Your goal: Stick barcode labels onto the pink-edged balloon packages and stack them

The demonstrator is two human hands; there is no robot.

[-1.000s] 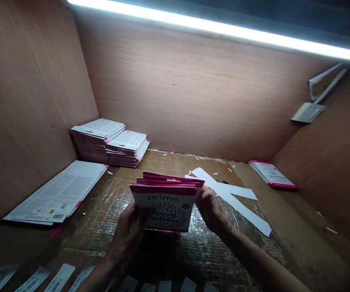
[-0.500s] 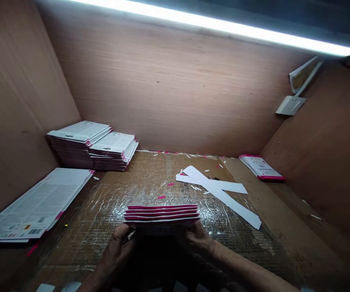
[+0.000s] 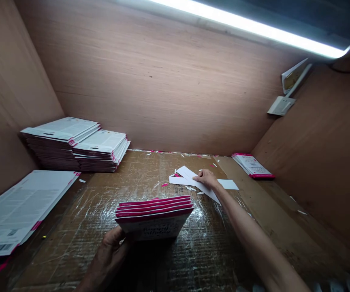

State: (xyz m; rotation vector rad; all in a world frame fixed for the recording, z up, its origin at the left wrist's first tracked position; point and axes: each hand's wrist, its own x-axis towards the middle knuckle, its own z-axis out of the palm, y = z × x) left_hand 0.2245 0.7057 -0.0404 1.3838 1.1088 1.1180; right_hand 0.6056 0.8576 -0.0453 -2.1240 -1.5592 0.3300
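My left hand (image 3: 112,247) grips the left side of a small stack of white printed cardboard packs (image 3: 159,225) with pink top edges. The pack fronts carry dark lettering, too dim to read fully. The stack is held upright and fanned slightly, over the near part of the table. Farther out, my right hand (image 3: 205,178) has its thumb and fingers closed on the upper white paper strip (image 3: 185,173). That strip lies crossed over a second white strip (image 3: 228,184). My right forearm hides part of the strips.
Tall stacks of white packs (image 3: 99,142) stand at the back left. More flat printed packs (image 3: 29,202) lie at the near left. A small pink-edged pile (image 3: 254,166) sits at the right. Paper scraps dot the tape-covered cardboard surface (image 3: 144,174). Wooden walls enclose three sides.
My right hand has left the pack stack and reached forward to the crossed strips. The stack stays in my left hand, now tilted. The view has shifted slightly to the right.
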